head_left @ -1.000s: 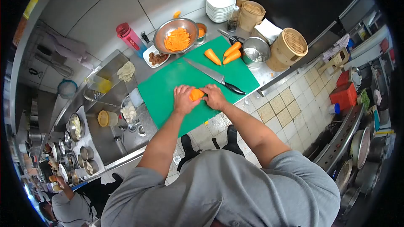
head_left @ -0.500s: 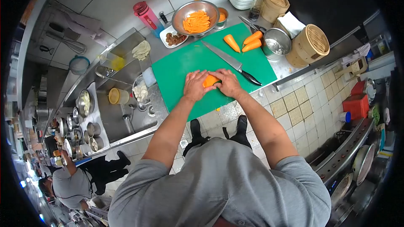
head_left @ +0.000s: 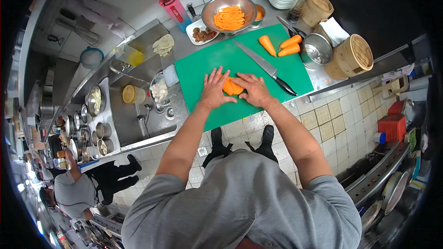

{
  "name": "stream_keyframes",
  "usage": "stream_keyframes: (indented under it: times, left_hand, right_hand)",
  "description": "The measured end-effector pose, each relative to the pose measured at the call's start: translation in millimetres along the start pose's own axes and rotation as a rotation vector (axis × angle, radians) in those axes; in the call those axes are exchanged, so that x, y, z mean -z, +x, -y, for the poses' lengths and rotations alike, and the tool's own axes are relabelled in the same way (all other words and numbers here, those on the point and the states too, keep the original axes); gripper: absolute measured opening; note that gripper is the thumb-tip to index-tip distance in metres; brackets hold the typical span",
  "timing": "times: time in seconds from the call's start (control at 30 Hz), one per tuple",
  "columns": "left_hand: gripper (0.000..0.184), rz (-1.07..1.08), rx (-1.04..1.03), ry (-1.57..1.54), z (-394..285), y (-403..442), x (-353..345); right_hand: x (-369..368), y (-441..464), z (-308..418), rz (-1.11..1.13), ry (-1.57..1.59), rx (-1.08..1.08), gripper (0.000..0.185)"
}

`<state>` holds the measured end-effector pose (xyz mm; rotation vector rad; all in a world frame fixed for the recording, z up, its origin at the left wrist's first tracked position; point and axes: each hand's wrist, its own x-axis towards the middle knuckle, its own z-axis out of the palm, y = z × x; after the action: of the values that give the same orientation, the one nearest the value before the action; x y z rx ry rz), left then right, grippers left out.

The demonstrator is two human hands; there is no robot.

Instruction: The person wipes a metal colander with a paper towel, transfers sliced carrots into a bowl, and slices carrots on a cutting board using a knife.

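On the green cutting board (head_left: pixel 203 60) lies a fanned-out pile of carrot slices (head_left: pixel 233 86), between my two hands. My left hand (head_left: pixel 214 89) rests at the pile's left side, fingers spread and flat. From the right, my right hand (head_left: pixel 254 89) lies with its fingers stretched out, their tips over the edge of the slices. Both hands are open and touch the slices without gripping them. A chef's knife (head_left: pixel 258 60) with a black handle lies beyond my right hand. Three peeled carrots (head_left: pixel 289 41) lie near the board's far right corner.
Behind the board stand a steel bowl of carrot strips (head_left: pixel 229 17), a white dish of brown pieces (head_left: pixel 201 33) and a pink bottle (head_left: pixel 175 9). A steel pot (head_left: pixel 316 50) and bamboo steamers (head_left: pixel 351 57) stand right. A sink (head_left: pixel 122 120) is left; another person (head_left: pixel 76 191) works beyond.
My fingers have spread, and the carrot between them now shows as a wider fan of slices. The whole view has shifted, so the counter's things appear further right.
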<state>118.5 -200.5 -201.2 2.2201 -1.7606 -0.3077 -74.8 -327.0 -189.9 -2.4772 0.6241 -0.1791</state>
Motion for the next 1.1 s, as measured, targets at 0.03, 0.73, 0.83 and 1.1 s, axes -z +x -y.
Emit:
stream_keyframes:
  times: [0.03,0.73,0.83,1.1]
  left_hand:
    - [0.107,0.004,-0.01,-0.02,9.9,0.0,-3.8]
    - [0.102,0.045,-0.214,-0.085,46.1,-13.1,-19.2]
    - [0.102,0.027,-0.206,-0.137,52.5,-14.2,-21.6]
    - [0.083,0.008,-0.237,0.05,-1.4,10.8,-10.2]
  right_hand:
    - [-2.6,1.0,-1.3,0.008,0.0,0.002,0.058]
    - [-28.3,13.9,-8.5,0.072,-0.294,0.248,0.058]
    - [-28.2,12.0,-4.8,0.076,-0.271,0.231,0.058]
    - [32.6,-25.6,-42.3,-0.388,-0.253,-0.194,0.052]
